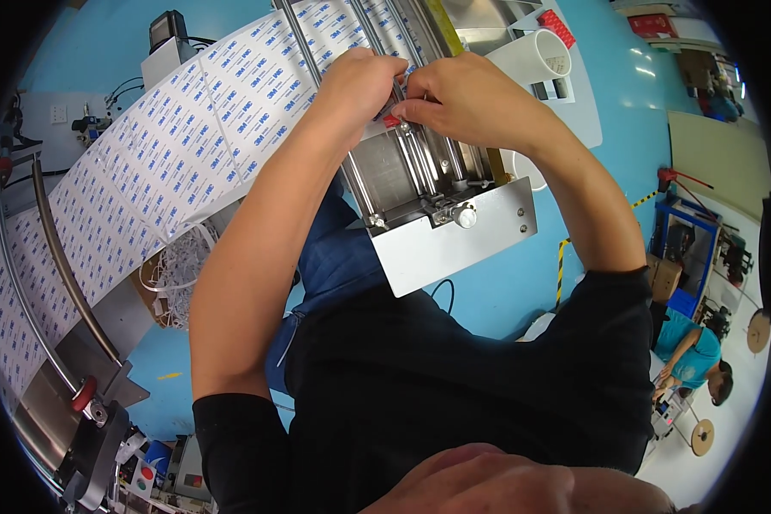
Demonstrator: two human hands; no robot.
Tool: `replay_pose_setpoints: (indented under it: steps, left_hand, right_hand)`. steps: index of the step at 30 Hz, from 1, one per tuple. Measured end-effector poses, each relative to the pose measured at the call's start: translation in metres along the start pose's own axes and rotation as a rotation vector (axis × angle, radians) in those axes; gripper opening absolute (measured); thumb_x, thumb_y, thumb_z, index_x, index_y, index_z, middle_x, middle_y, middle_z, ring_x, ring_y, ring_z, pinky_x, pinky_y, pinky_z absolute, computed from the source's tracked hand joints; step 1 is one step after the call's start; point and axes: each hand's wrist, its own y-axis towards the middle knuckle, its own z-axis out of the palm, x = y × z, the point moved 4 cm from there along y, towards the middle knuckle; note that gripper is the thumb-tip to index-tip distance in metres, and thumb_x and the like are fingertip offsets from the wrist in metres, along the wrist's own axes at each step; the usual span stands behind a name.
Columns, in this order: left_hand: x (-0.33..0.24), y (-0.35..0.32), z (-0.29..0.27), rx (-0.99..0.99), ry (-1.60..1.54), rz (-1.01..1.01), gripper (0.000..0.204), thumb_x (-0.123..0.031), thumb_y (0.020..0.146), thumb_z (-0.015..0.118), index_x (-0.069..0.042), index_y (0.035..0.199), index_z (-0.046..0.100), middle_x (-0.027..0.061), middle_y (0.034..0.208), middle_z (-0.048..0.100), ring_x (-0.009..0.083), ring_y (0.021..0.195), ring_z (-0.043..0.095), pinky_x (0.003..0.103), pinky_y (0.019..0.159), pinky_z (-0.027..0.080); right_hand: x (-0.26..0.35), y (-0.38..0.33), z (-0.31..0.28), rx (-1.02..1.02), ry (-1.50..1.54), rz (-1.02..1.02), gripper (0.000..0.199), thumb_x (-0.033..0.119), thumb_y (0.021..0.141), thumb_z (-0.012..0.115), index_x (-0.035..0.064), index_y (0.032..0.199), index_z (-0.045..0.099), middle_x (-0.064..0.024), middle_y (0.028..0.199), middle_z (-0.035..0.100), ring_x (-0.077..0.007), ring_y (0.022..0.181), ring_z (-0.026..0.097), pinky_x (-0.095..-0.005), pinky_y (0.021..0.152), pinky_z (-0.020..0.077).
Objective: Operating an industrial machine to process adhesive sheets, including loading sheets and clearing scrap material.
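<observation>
My left hand [358, 92] and my right hand [469, 101] meet over the metal rods [370, 190] of a machine. Both have their fingers curled in a pinch close together. Whatever sits between the fingertips is mostly hidden. A small red piece [391, 121] shows just below them, by a rod. Under the rods lies a flat steel plate [389, 167]. Nearer to me, a silver end plate [454, 236] carries a round knob [465, 215]. A wide white sheet with blue print [223, 111] passes beneath the rods on the left.
At the right of the machine is a white tube [531, 58]. Curved metal rails [60, 265] with red collars stand at the far left. A box of shredded clear strips [180, 274] sits below the sheet. Another person [689, 351] works at the far right.
</observation>
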Motion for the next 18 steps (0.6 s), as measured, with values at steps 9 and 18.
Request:
replay_pose_setpoints:
  steps: [9, 18]
  left_hand:
    - [0.002, 0.004, -0.002, -0.006, 0.05, 0.02, 0.025, -0.018, 0.077, 0.06, 0.005, 0.085, 0.058, 0.0093, 0.073, 0.056, 0.016, 0.064, 0.048, 0.031, 0.057, 0.038]
    - [-0.001, -0.001, -0.004, -0.004, 0.022, 0.012, 0.026, -0.016, 0.076, 0.059, 0.007, 0.088, 0.058, 0.0114, 0.076, 0.057, 0.0182, 0.066, 0.052, 0.031, 0.058, 0.041]
  right_hand:
    - [-0.013, 0.003, 0.005, -0.029, 0.205, -0.074, 0.021, 0.02, 0.083, 0.061, 0.0001, 0.08, 0.066, -0.0106, 0.064, 0.06, -0.0182, 0.056, 0.058, -0.0321, 0.053, 0.0439]
    - [-0.003, 0.005, 0.005, 0.077, 0.082, 0.045, 0.028, 0.028, 0.085, 0.061, 0.0007, 0.084, 0.065, -0.0133, 0.067, 0.061, -0.0217, 0.059, 0.06, -0.0344, 0.056, 0.046]
